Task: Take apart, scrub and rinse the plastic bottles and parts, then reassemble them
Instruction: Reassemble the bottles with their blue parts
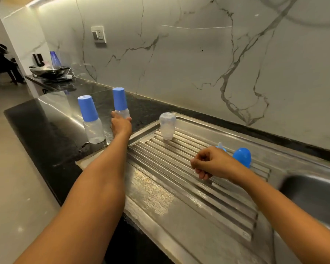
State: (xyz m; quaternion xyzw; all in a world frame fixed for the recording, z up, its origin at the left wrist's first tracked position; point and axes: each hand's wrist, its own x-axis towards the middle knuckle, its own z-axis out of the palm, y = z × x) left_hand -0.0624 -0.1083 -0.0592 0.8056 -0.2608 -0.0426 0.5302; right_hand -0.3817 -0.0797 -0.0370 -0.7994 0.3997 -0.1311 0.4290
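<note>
left grip on far capped bottle

my left grip (121,125) is wrapped round the clear body of the far capped bottle (120,101), upright on the black tabletop (46,130), just right of a 2nd capped bottle (92,121). right grip (211,163) is curled, nothing seen in it, over the drainboard (179,187). prob. reassembly stage. next up: bare bottle (167,126), teat (221,146) & blue cap (242,157), which need both grips & threads lined up.

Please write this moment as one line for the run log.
left grip: holds far bottle, upright | right grip: curled over drainboard | loose cap: on drainboard
</note>
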